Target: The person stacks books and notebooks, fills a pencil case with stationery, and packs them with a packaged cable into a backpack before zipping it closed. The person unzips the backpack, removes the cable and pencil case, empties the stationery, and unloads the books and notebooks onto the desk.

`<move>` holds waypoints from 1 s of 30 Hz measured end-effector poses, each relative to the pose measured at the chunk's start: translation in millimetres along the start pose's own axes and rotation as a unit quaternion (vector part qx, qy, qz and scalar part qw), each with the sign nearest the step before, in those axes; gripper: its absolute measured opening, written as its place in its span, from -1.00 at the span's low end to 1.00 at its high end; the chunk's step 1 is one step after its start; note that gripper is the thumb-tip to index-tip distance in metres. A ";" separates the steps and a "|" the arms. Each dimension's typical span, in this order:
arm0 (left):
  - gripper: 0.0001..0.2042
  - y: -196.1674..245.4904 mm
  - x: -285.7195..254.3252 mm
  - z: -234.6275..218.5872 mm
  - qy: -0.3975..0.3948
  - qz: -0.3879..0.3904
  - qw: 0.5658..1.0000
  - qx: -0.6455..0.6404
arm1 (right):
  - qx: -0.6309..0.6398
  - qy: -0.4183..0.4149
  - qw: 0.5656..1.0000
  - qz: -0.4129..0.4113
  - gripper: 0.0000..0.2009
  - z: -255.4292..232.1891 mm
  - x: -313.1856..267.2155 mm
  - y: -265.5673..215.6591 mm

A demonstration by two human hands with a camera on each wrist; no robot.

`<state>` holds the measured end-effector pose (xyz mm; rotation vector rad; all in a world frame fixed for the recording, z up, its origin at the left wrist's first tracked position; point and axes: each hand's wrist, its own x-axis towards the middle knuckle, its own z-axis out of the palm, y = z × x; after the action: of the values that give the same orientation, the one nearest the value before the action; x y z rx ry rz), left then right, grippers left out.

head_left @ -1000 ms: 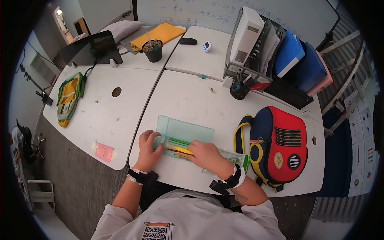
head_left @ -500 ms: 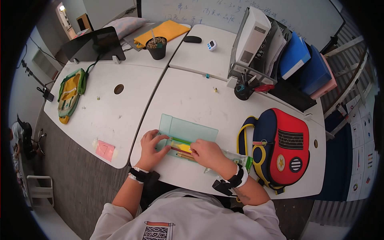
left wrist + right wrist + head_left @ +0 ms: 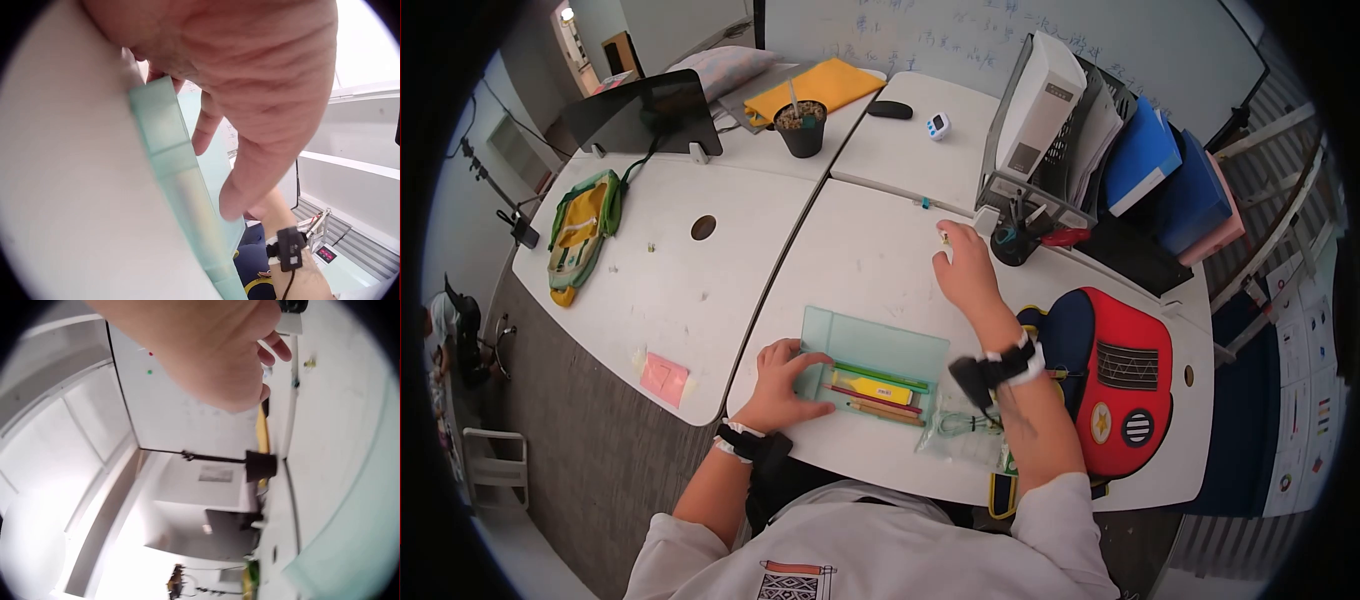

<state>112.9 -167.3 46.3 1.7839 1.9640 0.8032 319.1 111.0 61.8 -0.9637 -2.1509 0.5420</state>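
A translucent teal pencil case (image 3: 875, 338) lies with its lid swung back. Inside it are a green pencil (image 3: 905, 379), a yellow highlighter (image 3: 887, 391), a red pencil (image 3: 905, 404) and wooden pencils (image 3: 890, 413). At the case's left end is my left hand (image 3: 778, 390), fingers along the far side and thumb apart over the near side. In the left wrist view the case's side wall (image 3: 187, 187) runs below the thumb. My right hand (image 3: 971, 277) reaches far over the table, its fingertips right by a small yellowish piece (image 3: 310, 363), with relaxed fingers.
A clear bag (image 3: 955, 425) with something green lies right of the case. Beyond it stands a red and navy backpack (image 3: 1125, 370), partly behind my right forearm. A pen holder (image 3: 1012, 243) and file rack (image 3: 1040, 195) stand at the back right, a potted plant (image 3: 802, 135) further left.
My right hand has left the pencil case and moved forward and right across the table to the small piece. The pencils now show uncovered. My left hand stays at the case's left end.
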 end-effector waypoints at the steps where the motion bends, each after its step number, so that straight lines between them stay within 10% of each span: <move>1: -0.41 -3.6 -0.8 -1.3 0.004 0.001 1.000 0.001 | -0.072 -0.035 0.996 0.045 -0.54 11.8 8.4 18.3; 5: -0.26 -16.7 -2.6 -4.1 -0.050 0.027 0.998 -0.033 | -0.173 -0.140 0.962 0.160 -0.27 26.2 35.9 34.9; 16: -0.15 -9.1 0.8 0.6 0.020 0.022 0.999 -0.020 | -0.232 -0.245 0.941 0.019 -0.46 64.5 93.4 75.1; 18: -0.14 -7.4 0.7 3.6 0.023 0.016 0.999 -0.020 | -0.171 -0.207 0.961 -0.062 -0.57 65.0 90.6 81.9; 28: -0.04 -3.0 5.2 5.4 0.031 -0.038 0.999 -0.009 | -0.011 -0.232 0.972 0.031 -0.82 7.3 72.7 -1.5; 30: -0.01 -3.8 4.0 6.3 0.027 -0.054 0.998 -0.020 | 0.232 -0.322 0.914 0.081 -0.86 -1.3 47.1 -49.7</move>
<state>113.3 -162.5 39.5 1.6353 2.0451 0.8577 274.4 115.7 113.4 -0.7522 -2.3174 1.5539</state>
